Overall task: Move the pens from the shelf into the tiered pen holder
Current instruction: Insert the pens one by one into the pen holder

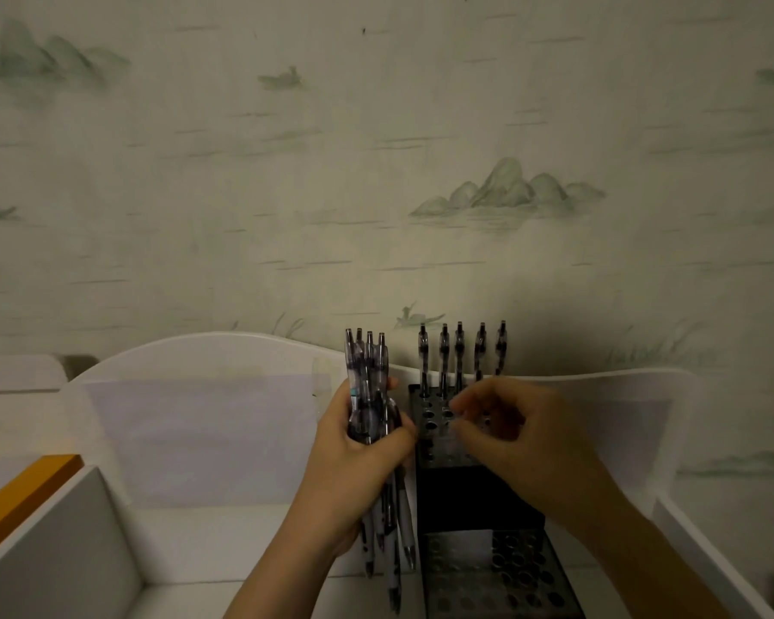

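While left hand (pixel 362 444) grips pens (pixel 367 395), right hand (pixel 510 422) hovers curled.

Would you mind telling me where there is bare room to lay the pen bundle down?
The white shelf floor left of the left hand, bordered by the white divider, is bare. It is crowded around the tiered pen holder, where the right hand hovers.
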Demonstrator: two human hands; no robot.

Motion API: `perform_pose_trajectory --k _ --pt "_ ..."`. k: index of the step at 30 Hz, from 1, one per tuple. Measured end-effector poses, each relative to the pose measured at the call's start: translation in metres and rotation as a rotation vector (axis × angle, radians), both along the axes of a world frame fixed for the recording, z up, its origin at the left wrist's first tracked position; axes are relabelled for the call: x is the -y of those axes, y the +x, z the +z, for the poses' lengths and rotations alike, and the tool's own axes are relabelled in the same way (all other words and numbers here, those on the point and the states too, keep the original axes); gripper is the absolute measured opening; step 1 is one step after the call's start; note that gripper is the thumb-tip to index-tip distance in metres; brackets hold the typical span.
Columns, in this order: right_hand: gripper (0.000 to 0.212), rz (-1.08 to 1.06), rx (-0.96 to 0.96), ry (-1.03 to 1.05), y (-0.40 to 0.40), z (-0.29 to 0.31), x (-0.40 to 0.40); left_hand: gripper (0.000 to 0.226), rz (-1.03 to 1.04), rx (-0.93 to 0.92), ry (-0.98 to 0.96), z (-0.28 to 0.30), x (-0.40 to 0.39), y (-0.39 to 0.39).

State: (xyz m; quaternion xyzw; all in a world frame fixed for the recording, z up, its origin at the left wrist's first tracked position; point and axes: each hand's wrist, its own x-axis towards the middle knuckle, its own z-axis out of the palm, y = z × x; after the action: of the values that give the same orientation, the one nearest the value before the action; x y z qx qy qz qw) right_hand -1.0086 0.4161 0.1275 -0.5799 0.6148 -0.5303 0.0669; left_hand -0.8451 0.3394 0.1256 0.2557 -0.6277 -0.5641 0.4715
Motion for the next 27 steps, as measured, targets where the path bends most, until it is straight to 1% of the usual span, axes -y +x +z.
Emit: perform_pose_trajectory --k 2,7,11,14,16,20,27 --pt "0.014 0.046 0.021 0.077 0.011 -0.007 -0.001 0.04 0.013 -0.007 -0.018 0.002 0.001 0.001" --pt "0.007 0.251 0.136 0.268 0.032 -0.022 0.0 0.041 0.025 -0.037 -0.033 0.007 0.002 0.001" --pt "0.006 0.308 0.27 0.35 0.039 -0.028 0.002 0.041 0.018 -0.046 -0.041 0.007 0.0 0.003" --pt "0.006 0.327 0.357 0.347 0.042 -0.028 0.004 0.041 0.032 -0.043 -0.028 0.006 -0.002 0.004" --pt "0.005 0.323 0.379 0.32 0.043 -0.028 0.005 0.04 0.04 -0.029 -0.014 0.005 -0.004 0.005" --pt "0.004 0.343 0.37 0.29 0.046 -0.031 0.003 0.04 0.054 -0.008 0.02 0.0 -0.008 0.006" --pt "0.014 0.322 0.334 0.265 0.048 -0.037 0.002 0.041 0.051 0.01 0.04 -0.004 -0.012 0.007"
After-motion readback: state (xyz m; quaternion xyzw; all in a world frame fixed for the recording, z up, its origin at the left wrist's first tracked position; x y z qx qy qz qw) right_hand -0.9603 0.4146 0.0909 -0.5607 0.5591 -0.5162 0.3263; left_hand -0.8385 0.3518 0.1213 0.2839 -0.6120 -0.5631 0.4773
